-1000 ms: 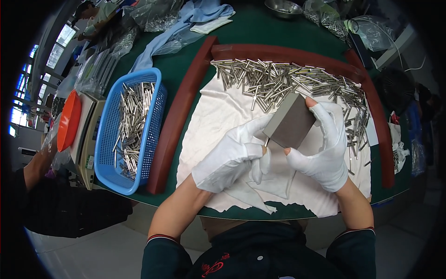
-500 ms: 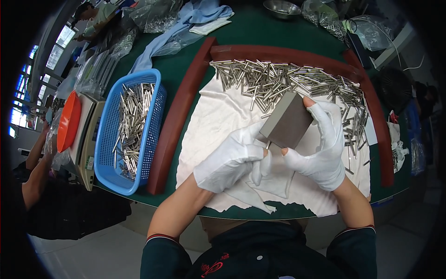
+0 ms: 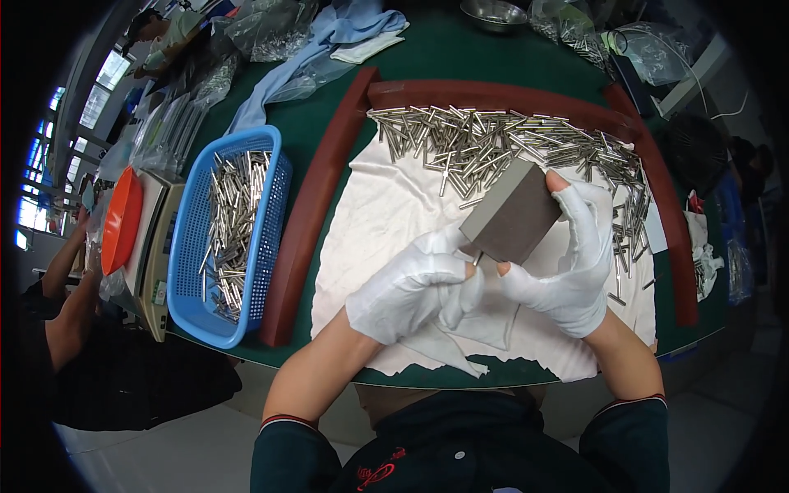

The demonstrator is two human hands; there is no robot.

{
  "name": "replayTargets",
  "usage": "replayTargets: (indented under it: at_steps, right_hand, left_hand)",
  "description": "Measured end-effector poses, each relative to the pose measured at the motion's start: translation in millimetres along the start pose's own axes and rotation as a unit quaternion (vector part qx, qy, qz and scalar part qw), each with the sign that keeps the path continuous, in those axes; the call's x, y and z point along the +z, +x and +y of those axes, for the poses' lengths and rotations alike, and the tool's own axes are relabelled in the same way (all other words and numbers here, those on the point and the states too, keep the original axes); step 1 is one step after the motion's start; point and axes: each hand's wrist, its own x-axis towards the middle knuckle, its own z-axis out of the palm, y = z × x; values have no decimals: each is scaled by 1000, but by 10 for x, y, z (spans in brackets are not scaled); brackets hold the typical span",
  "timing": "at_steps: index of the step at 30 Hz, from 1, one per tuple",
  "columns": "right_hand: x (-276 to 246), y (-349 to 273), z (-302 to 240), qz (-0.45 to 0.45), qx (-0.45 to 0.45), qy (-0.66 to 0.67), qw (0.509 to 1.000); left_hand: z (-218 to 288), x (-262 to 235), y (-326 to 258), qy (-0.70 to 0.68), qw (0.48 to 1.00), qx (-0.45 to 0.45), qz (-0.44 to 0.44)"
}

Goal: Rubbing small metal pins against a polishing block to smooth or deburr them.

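Note:
Both hands wear white gloves with bare fingertips. My right hand (image 3: 575,267) grips a grey rectangular block (image 3: 516,215), its thumb at the lower edge and a finger at the upper corner. Beside the block's lower left corner, my left hand (image 3: 411,287) is closed in a pinch on a thin metal pin (image 3: 479,258). Only a short bit of that pin shows; the fingers hide the rest. Beneath the hands lies a pale cloth (image 3: 353,234). Many loose metal pins (image 3: 460,148) are heaped on its far and right sides.
A dark red wooden frame (image 3: 308,218) borders the cloth on three sides. Left of it stands a blue plastic basket (image 3: 174,279) of metal pins, then a scale (image 3: 168,222) with an orange tray (image 3: 122,222). A metal bowl (image 3: 493,15) sits far back. Another person's arm (image 3: 70,312) shows at left.
The block has shifted slightly right and up in my right hand. My left hand stays at its lower corner, and less of the pin shows now.

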Motion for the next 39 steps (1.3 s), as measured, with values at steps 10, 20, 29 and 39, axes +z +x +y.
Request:
replayTargets:
  at_steps: [10, 20, 29, 39]
  right_hand:
    - [-9, -86, 65, -15, 14, -19, 1000]
    - [23, -16, 6, -15, -6, -26, 1000]
    - [6, -25, -16, -13, -23, -44, 999]
    - [9, -72, 40, -6, -27, -43, 999]
  left_hand:
    - [5, 14, -9, -91, 993, 45, 65]
    - [-108, -75, 64, 29, 999, -14, -15]
    - [-130, -67, 54, 11, 998, -46, 46]
    - [-28, -78, 11, -21, 999, -17, 40]
